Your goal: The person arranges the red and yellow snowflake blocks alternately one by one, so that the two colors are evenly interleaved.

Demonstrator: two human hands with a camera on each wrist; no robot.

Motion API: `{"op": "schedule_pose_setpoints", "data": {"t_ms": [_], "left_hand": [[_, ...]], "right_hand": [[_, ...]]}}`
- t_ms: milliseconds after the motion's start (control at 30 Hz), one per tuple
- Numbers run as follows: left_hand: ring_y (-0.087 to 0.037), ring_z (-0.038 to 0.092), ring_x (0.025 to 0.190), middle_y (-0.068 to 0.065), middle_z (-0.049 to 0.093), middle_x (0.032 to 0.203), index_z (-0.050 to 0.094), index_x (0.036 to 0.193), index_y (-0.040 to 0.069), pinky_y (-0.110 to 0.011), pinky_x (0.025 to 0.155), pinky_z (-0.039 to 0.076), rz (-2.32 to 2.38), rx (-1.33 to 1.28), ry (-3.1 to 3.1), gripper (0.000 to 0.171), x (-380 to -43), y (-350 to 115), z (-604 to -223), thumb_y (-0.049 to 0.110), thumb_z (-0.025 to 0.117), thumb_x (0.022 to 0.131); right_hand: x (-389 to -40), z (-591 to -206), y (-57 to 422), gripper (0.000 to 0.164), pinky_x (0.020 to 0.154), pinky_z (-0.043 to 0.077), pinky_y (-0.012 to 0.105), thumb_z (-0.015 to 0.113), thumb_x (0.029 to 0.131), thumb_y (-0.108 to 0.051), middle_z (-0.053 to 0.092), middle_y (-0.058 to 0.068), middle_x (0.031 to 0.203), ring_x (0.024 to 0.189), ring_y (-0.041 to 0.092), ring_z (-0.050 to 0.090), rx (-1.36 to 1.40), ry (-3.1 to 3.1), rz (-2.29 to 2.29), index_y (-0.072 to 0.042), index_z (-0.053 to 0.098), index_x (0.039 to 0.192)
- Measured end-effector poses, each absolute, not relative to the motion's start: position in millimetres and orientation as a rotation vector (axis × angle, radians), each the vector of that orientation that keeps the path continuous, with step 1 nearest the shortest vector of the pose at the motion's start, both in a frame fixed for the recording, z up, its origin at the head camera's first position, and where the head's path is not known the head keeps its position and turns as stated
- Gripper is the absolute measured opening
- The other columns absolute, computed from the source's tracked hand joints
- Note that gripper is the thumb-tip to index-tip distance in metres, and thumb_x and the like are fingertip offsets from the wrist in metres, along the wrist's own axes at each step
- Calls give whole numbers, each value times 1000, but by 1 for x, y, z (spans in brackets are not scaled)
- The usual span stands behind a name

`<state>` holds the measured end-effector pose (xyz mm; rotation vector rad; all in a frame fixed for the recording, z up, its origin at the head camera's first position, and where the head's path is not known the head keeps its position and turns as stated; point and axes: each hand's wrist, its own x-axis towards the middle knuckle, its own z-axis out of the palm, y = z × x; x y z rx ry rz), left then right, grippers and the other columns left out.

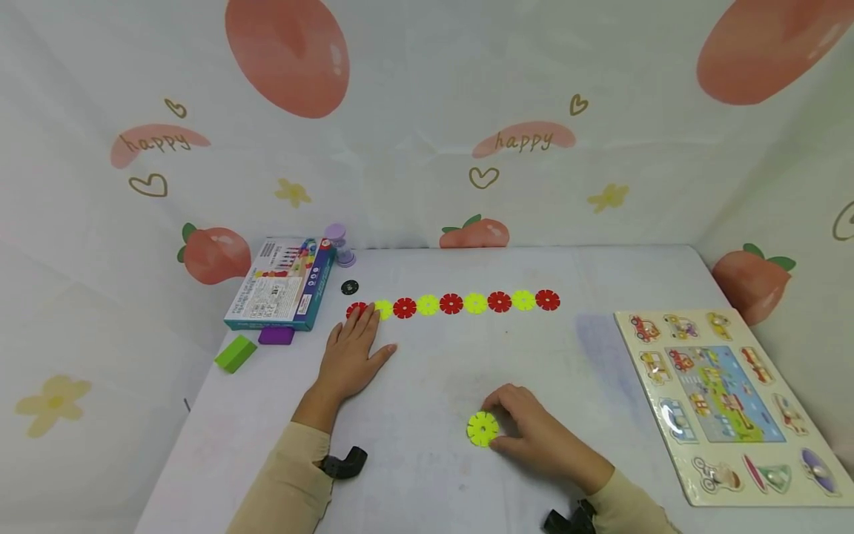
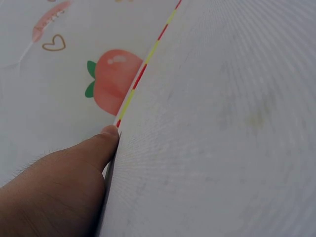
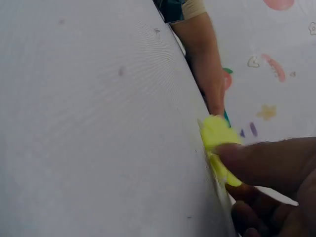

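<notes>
A row of notched plastic discs, alternating red and yellow, runs across the white table; a red disc (image 1: 451, 303) lies near its middle. My left hand (image 1: 351, 357) rests on the row's left end with straight fingers, partly covering a red disc (image 1: 356, 308) and the yellow disc (image 1: 383, 308) beside it. Nearer to me, my right hand (image 1: 539, 430) pinches another yellow notched disc (image 1: 482, 429) at its edge. In the right wrist view the thumb (image 3: 261, 160) lies across this disc, low over the tabletop.
At the back left is a flat box (image 1: 279, 285), with a purple hourglass (image 1: 340, 245) and a small black disc (image 1: 350, 287) close by. Green (image 1: 236, 354) and purple (image 1: 276, 336) blocks lie before the box. A wooden picture puzzle board (image 1: 667, 415) covers the right side.
</notes>
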<state>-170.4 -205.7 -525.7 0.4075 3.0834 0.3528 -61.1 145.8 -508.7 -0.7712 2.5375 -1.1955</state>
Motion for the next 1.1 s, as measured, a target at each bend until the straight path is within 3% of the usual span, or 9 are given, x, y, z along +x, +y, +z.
{"op": "schedule_pose_setpoints", "data": {"t_ms": [167, 333, 567, 867, 1100], "left_hand": [[-26, 0, 144, -1, 10, 160, 18, 154, 17, -56, 111, 4, 355, 397, 3088, 85, -169, -206, -525, 67, 41, 90], [-26, 1, 144, -1, 10, 160, 18, 154, 16, -56, 111, 5, 357, 396, 3087, 85, -169, -207, -524, 67, 41, 90], [-25, 0, 144, 0, 10, 160, 18, 154, 17, -56, 111, 5, 354, 395, 3090, 85, -171, -209, -528, 68, 40, 90], [-25, 0, 144, 1, 8, 160, 17, 154, 18, -55, 111, 3, 350, 401, 3087, 86, -172, -207, -528, 69, 38, 89], [-24, 0, 144, 2, 8, 160, 18, 154, 18, -55, 111, 3, 353, 406, 3088, 86, -172, -207, -527, 70, 36, 89]], "right_hand": [[-64, -503, 148, 19, 75, 48, 28, 69, 89, -11, 58, -9, 94, 85, 13, 54, -592, 2409, -1387, -25, 60, 97], [-81, -497, 155, 14, 63, 50, 29, 66, 92, -15, 60, -1, 89, 75, 20, 57, -405, 2416, -1566, -22, 61, 102], [-129, -496, 181, 25, 72, 55, 37, 63, 94, -15, 56, 9, 98, 81, 25, 64, -57, 2539, -1845, -15, 58, 118], [-182, -510, 228, 34, 73, 51, 20, 51, 100, -23, 49, 7, 112, 94, 20, 58, 604, 2615, -1819, -16, 51, 133], [-199, -515, 236, 38, 75, 51, 21, 50, 101, -21, 47, 5, 118, 93, 18, 57, 835, 2610, -1863, -19, 47, 138]]}}
